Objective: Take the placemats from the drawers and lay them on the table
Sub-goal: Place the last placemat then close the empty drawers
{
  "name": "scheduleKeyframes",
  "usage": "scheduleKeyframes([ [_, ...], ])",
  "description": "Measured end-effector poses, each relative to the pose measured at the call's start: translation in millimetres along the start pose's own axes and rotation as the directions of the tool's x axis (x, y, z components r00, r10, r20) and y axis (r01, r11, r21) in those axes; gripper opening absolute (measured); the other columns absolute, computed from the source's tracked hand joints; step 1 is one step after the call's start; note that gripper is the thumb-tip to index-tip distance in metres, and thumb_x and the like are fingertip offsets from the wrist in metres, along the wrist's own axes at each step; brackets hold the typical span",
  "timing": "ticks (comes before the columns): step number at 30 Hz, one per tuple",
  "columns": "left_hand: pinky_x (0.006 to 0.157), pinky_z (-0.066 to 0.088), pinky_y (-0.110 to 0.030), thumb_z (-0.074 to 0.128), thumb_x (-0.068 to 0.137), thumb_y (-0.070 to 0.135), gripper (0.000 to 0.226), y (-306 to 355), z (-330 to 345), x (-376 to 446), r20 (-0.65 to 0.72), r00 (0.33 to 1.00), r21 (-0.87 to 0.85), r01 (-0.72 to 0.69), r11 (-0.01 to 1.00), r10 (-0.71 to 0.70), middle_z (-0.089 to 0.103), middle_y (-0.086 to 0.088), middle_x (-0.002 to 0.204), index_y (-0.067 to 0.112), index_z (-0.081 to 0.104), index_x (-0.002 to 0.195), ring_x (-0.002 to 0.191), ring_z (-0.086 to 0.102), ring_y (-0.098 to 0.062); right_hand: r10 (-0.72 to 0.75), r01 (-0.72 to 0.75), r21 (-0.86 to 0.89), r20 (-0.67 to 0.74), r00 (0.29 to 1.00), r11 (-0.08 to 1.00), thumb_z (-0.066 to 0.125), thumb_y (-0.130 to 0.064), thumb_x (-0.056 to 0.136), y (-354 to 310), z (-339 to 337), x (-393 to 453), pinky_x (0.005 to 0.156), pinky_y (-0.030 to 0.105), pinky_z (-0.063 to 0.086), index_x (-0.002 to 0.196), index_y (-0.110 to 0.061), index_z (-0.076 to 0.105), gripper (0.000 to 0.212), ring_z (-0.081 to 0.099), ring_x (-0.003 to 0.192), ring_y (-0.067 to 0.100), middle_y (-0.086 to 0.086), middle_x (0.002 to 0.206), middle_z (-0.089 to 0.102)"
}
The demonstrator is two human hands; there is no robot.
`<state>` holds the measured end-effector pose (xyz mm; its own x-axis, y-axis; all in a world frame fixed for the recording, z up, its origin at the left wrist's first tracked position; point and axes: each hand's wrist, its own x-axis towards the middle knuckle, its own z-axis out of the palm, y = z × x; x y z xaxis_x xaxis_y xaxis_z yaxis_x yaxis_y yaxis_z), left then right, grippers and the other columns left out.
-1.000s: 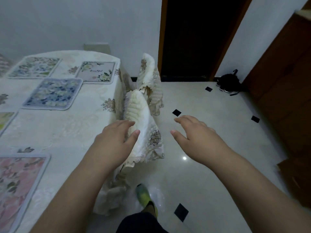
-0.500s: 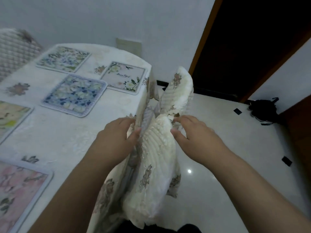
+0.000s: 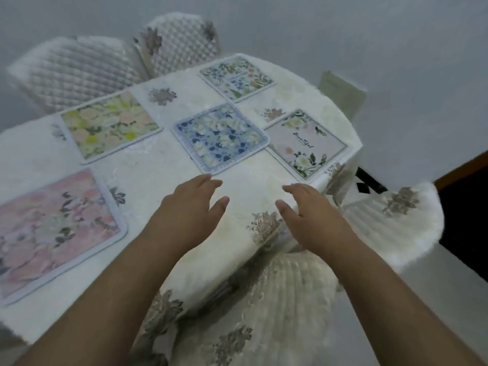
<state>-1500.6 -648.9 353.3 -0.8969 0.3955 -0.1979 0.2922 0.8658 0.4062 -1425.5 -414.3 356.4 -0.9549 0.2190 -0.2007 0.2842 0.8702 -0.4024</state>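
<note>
Several floral placemats lie flat on the white-clothed table (image 3: 163, 178): a pink one (image 3: 50, 231) at the near left, a yellow-green one (image 3: 108, 126), a blue one (image 3: 220, 137) in the middle, a pale one with lettering (image 3: 305, 143) at the right edge, and a blue-green one (image 3: 236, 76) at the far side. My left hand (image 3: 190, 207) hovers over the cloth just short of the blue mat, fingers straight and holding nothing. My right hand (image 3: 310, 212) is spread over the table's right edge, also holding nothing.
Two chairs with quilted white covers (image 3: 76, 72) (image 3: 182, 43) stand at the far left. Two more covered chairs (image 3: 293, 299) (image 3: 396, 223) are tucked at the near right side. A dark doorway (image 3: 464, 207) lies to the right, beyond a grey wall.
My hands have let go of the covered chair back and moved up over the tabletop. The view has swung left, so the whole table with its mats is now in front.
</note>
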Motion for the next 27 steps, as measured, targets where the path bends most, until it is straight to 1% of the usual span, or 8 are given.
scheduleKeyframes([
  [7,0.117,0.031,-0.043,0.039,0.104,0.053,0.054,3.2,55.3,43.3,-0.085,0.949,-0.072,0.298,0.952,-0.303,0.018,0.012,0.168,0.035,0.036,0.155,0.151,0.026,-0.018,-0.247,0.248,0.013,0.176,0.953,0.969,0.043,-0.052,0.1,18.6,39.0,129.8,0.104,0.044,0.043,0.144,-0.029,0.044,0.05,0.054,0.118,0.018,-0.008,0.149,0.042],
  [9,0.116,0.032,-0.043,0.04,0.104,0.051,0.054,1.5,74.2,61.4,-0.079,0.932,-0.087,0.346,0.934,-0.353,0.017,0.012,0.168,0.034,0.036,0.155,0.15,0.028,-0.019,-0.283,0.286,0.014,0.208,0.936,0.958,0.044,-0.049,0.1,23.5,51.8,158.5,0.106,0.044,0.04,0.145,-0.028,0.044,0.049,0.05,0.124,0.02,-0.007,0.15,0.04],
  [12,0.115,0.032,-0.044,0.042,0.104,0.049,0.056,-5.6,102.4,89.7,-0.049,0.913,-0.075,0.402,0.913,-0.406,0.015,0.01,0.169,0.031,0.034,0.156,0.15,0.027,-0.021,-0.306,0.32,-0.014,0.25,0.918,0.947,0.045,-0.047,0.101,29.9,74.2,198.6,0.113,0.043,0.033,0.147,-0.025,0.044,0.05,0.035,0.14,0.022,-0.004,0.157,0.033],
  [15,0.114,0.035,-0.046,0.042,0.103,0.049,0.061,-18.9,121.2,119.9,-0.019,0.906,-0.001,0.423,0.906,-0.423,0.006,0.007,0.171,0.027,0.029,0.159,0.151,0.026,-0.024,-0.316,0.339,-0.023,0.31,0.897,0.94,0.046,-0.048,0.101,25.2,99.0,237.5,0.116,0.044,0.029,0.146,-0.026,0.045,0.051,0.028,0.145,0.025,-0.003,0.163,0.023],
  [18,0.112,0.037,-0.049,0.042,0.103,0.05,0.064,-38.2,132.3,149.5,0.01,0.908,0.087,0.417,0.905,-0.419,-0.003,0.007,0.171,0.022,0.027,0.159,0.151,0.024,-0.027,-0.325,0.356,-0.027,0.349,0.879,0.934,0.047,-0.047,0.1,18.6,120.5,271.1,0.114,0.045,0.031,0.145,-0.024,0.047,0.051,0.032,0.143,0.031,-0.002,0.165,0.016],
  [21,0.107,0.041,-0.049,0.044,0.102,0.047,0.06,-53.9,142.1,170.0,0.049,0.905,0.115,0.415,0.903,-0.422,-0.004,0.007,0.171,0.018,0.036,0.153,0.15,0.025,-0.027,-0.323,0.356,-0.029,0.358,0.876,0.934,0.048,-0.046,0.1,20.5,134.4,288.8,0.114,0.045,0.032,0.144,-0.023,0.049,0.05,0.037,0.141,0.031,-0.003,0.165,0.015],
  [23,0.103,0.043,-0.047,0.045,0.1,0.041,0.055,-60.8,148.0,180.8,0.057,0.907,0.123,0.409,0.904,-0.418,-0.004,0.005,0.171,0.016,0.04,0.149,0.149,0.026,-0.027,-0.321,0.36,-0.041,0.369,0.872,0.932,0.047,-0.047,0.1,25.3,141.8,297.3,0.114,0.045,0.031,0.144,-0.025,0.049,0.049,0.034,0.142,0.031,-0.003,0.165,0.014],
  [27,0.102,0.042,-0.047,0.043,0.097,0.037,0.064,-69.0,157.4,195.9,0.034,0.91,0.171,0.402,0.9,-0.413,-0.004,0.006,0.171,0.016,0.03,0.156,0.15,0.021,-0.025,-0.34,0.39,-0.073,0.359,0.869,0.918,0.044,-0.049,0.1,35.7,150.1,311.1,0.117,0.048,0.025,0.144,-0.027,0.048,0.049,0.023,0.147,0.03,-0.001,0.165,0.016],
])
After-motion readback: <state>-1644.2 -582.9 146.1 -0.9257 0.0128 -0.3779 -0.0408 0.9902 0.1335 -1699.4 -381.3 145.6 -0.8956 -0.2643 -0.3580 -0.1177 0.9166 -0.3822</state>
